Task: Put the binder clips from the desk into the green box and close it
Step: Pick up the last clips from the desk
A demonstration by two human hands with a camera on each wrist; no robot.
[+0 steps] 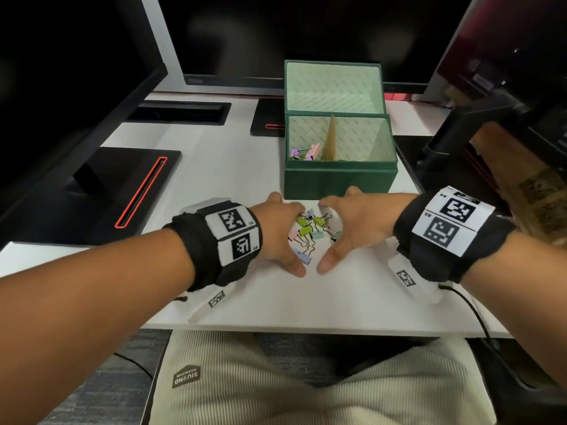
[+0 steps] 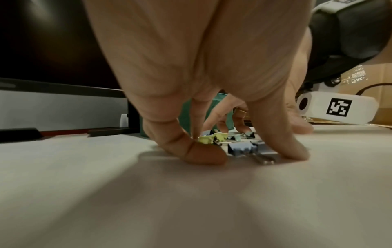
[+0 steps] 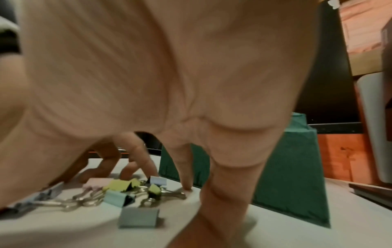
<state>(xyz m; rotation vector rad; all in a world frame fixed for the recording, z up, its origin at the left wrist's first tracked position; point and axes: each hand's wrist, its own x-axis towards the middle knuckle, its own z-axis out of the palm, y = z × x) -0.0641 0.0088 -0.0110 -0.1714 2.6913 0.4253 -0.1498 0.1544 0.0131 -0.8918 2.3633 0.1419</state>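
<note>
Lying in a loose heap on the white desk (image 1: 251, 305), the binder clips (image 1: 310, 233) sit just in front of the green box (image 1: 339, 180), between the two hands. The heap mixes yellow-green, pale blue, mint and pink clips, their wire handles tangled; the wrist views show them flat on the desk surface, none lifted.

The left hand (image 1: 280, 233) stands on the heap's left side and the right hand (image 1: 352, 228) on its right, palms turned toward each other. Both are spread and arched, fingertips down on the desk, forming a ring around the heap. The two thumbs nearly meet at the near edge. No clip is pinched in either hand. Several fingertips lie just beside or against the outer clips; exact contact cannot be confirmed.

The heap is roughly equidistant from both hands, so neither is favoured. Its longer spread runs from the near edge of the ring toward the box.

The box is open, its lid (image 1: 333, 84) standing up behind it. A divider (image 1: 329, 139) splits the interior; a few clips (image 1: 305, 151) already lie in the left compartment, and the visible part of the right one shows nothing.

Judgement: the step in hand is gathering. The transfer direction is straight forward and up over the front wall.
</note>
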